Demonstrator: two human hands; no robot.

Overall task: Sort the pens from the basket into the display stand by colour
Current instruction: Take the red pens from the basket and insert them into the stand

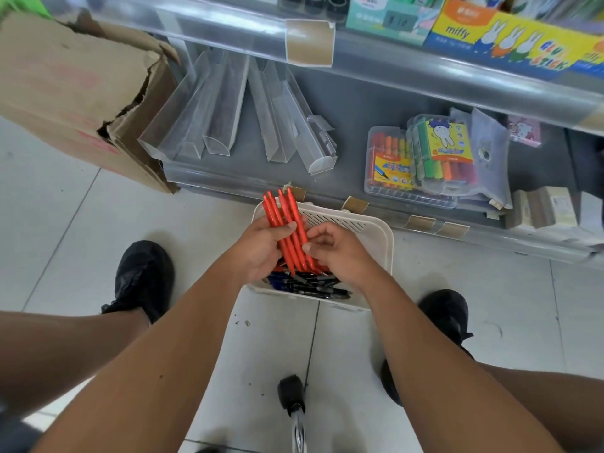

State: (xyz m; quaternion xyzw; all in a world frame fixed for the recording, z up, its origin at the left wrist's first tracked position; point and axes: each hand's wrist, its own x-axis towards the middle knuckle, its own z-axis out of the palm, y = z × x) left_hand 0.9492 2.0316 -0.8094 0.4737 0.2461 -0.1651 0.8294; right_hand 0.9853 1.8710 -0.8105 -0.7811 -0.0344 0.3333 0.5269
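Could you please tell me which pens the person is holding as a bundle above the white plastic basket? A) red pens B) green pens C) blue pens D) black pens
A: the left hand grips a bundle of red pens over the white plastic basket, while the right hand pinches them; dark pens remain inside.

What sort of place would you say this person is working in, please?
Most likely a stationery shop aisle. Retail shelving holds boxed marker sets and a Miffy glue stick carton, with clear display trays on the bottom shelf, and price-label holders along the shelf edges.
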